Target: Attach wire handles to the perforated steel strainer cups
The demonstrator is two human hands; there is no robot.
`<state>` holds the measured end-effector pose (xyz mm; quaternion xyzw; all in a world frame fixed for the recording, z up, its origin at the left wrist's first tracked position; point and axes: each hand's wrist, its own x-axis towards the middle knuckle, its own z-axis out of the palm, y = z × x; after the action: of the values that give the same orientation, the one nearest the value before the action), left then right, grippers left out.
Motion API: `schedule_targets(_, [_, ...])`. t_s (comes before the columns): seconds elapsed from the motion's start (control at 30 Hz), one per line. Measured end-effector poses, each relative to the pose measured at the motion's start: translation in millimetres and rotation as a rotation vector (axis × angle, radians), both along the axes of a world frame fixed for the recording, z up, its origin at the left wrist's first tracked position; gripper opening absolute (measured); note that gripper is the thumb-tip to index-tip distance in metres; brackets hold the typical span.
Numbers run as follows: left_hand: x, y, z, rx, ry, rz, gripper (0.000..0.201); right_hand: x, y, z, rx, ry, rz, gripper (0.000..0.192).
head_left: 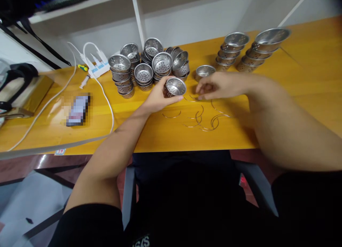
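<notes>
My left hand (158, 96) is wrapped round a small perforated metal cup (176, 87), tilted with its mouth upward, above the table. To its right, my right hand (211, 86) hovers low with curled fingers, its thumb and fingertips close together. A thin curved wire (190, 99) lies right by those fingertips; whether they grip it is hidden. Several more bent wires (197, 119) are scattered on the table in front of my hands. Just behind my right hand stands a single perforated cup (205, 71).
Stacks of perforated cups (144, 73) crowd the back left of the yellow table (160, 136). More cup stacks (233, 42) lean at the back right. A phone (78, 110), a power strip (100, 66), a syringe (84, 82) and a white cable (109, 110) lie left.
</notes>
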<state>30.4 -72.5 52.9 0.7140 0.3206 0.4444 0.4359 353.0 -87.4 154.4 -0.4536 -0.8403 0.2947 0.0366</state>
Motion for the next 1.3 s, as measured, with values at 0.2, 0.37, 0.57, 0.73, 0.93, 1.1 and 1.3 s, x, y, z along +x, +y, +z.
schedule_targets(0.2, [-1,-3,6.0,-0.060,-0.011,-0.038,0.098,-20,-7,-4.1,0.066,-0.226,0.068,0.015])
schedule_targets(0.37, [-1,-2,4.7,-0.048,0.004,-0.025,0.101,-35,-11,-12.0,0.147,-0.366,0.056,0.017])
schedule_targets(0.57, [-1,-1,3.7,-0.001,-0.010,0.008,0.103,-29,-7,-14.7,0.221,-0.287,0.081,0.021])
schedule_targets(0.73, [-2,-4,10.5,-0.007,0.011,0.032,0.102,-13,0,-10.4,0.256,0.006,-0.102,0.020])
schedule_targets(0.93, [-7,-6,17.1,0.064,0.060,0.038,0.099,-7,8,-20.5,0.276,0.242,-0.223,0.025])
schedule_targets(1.1, [-10,-4,16.6,0.073,0.056,0.054,0.097,-13,9,-28.6,0.179,0.420,-0.319,0.051])
schedule_targets(1.3, [-6,0,12.1,0.061,0.026,0.086,0.105,-26,2,-24.1,0.257,0.382,-0.342,0.082])
